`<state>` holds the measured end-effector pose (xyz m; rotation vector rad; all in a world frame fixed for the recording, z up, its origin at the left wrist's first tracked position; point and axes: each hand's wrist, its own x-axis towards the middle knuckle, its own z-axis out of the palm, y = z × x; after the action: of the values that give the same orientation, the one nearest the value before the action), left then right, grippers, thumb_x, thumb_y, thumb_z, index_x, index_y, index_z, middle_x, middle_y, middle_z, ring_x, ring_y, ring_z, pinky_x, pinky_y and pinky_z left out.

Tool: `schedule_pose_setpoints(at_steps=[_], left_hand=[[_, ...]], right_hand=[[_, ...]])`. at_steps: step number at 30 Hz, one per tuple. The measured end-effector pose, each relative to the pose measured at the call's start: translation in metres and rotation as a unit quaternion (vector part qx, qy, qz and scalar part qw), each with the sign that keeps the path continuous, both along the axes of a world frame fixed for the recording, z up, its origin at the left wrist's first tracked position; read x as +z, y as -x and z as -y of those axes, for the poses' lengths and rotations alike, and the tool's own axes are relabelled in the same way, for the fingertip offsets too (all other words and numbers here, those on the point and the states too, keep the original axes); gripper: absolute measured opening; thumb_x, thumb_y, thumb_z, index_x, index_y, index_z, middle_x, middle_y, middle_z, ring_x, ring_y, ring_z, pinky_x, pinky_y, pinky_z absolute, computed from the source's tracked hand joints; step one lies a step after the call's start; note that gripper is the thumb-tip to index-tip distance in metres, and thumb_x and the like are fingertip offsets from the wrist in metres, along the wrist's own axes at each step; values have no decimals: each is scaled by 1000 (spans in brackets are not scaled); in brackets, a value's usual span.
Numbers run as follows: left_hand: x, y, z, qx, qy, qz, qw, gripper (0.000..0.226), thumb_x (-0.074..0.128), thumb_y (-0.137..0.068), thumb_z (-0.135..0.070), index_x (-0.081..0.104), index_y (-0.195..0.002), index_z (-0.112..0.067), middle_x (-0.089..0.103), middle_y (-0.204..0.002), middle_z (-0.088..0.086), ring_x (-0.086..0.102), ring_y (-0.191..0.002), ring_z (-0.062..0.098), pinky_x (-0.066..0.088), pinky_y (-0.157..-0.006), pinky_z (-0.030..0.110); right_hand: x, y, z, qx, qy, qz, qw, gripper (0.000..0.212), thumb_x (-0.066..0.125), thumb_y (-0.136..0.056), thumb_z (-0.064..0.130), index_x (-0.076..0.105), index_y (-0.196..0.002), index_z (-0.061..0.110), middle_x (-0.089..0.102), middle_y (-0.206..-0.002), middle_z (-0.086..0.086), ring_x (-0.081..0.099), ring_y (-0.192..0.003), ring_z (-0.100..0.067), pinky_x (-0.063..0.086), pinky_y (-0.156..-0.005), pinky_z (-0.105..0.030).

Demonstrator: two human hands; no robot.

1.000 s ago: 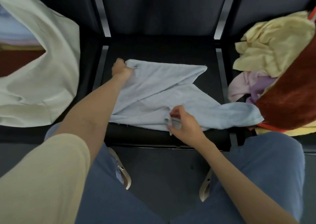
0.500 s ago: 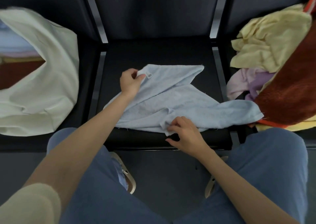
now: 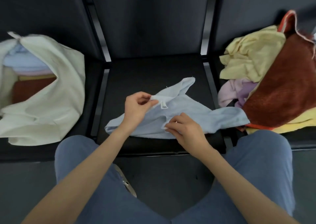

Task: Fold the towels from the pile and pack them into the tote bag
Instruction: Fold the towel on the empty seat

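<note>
A light blue towel [image 3: 191, 115] lies crumpled on the middle black seat [image 3: 150, 73]. My left hand [image 3: 136, 109] pinches one corner of it, the one with a small white loop tag, and holds it lifted above the cloth. My right hand [image 3: 183, 128] pinches an edge fold of the same towel near the seat's front. The cream tote bag [image 3: 56, 93] lies open on the left seat with folded blue, pink, yellow and red towels inside. The pile of towels [image 3: 266, 80], yellow, lilac and rust red, sits on the right seat.
Dark seat backs rise behind all three seats. Metal dividers [image 3: 207, 76] separate the seats. My knees in blue trousers [image 3: 256, 163] are close to the seat's front edge, over a dark floor.
My left hand has drawn the tagged corner from the far left of the seat toward the middle and lifted it. My right hand has shifted slightly along the front edge, and the towel has bunched.
</note>
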<state>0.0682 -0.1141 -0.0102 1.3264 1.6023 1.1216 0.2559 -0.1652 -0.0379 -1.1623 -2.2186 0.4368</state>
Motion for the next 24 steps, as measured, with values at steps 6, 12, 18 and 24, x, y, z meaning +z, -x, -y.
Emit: schedule_pose_setpoints(at_steps=[6, 12, 18, 24], left_hand=[[12, -18, 16, -94, -2, 17, 995, 17, 68, -85, -1, 72, -94, -14, 73, -93, 4, 68, -84, 3, 51, -79, 16], [15, -27, 22, -111, -8, 34, 993, 15, 67, -83, 5, 66, -89, -8, 69, -82, -2, 68, -79, 3, 52, -73, 16], [13, -28, 19, -98, -15, 59, 993, 32, 65, -84, 8, 41, -77, -12, 72, -81, 9, 71, -81, 14, 55, -76, 24], [13, -22, 19, -116, -31, 14, 993, 23, 73, -81, -1, 53, -83, -12, 71, -80, 8, 71, -80, 13, 56, -75, 23]], right_hand=[[34, -7, -12, -52, 67, -117, 990, 9, 63, -89, 15, 71, -92, 11, 65, -85, 4, 59, -70, -8, 51, -63, -26], [45, -3, -14, -105, 167, -215, 957, 20, 66, -87, 8, 57, -101, 20, 65, -81, 13, 64, -80, -1, 50, -73, -15], [38, -4, -22, -102, 171, -199, 960, 32, 62, -90, 6, 60, -120, 17, 67, -85, 5, 63, -80, -4, 51, -74, -15], [36, -3, -23, -131, 149, -201, 959, 10, 65, -89, 9, 66, -98, 14, 66, -86, 6, 65, -75, -5, 53, -70, -17]])
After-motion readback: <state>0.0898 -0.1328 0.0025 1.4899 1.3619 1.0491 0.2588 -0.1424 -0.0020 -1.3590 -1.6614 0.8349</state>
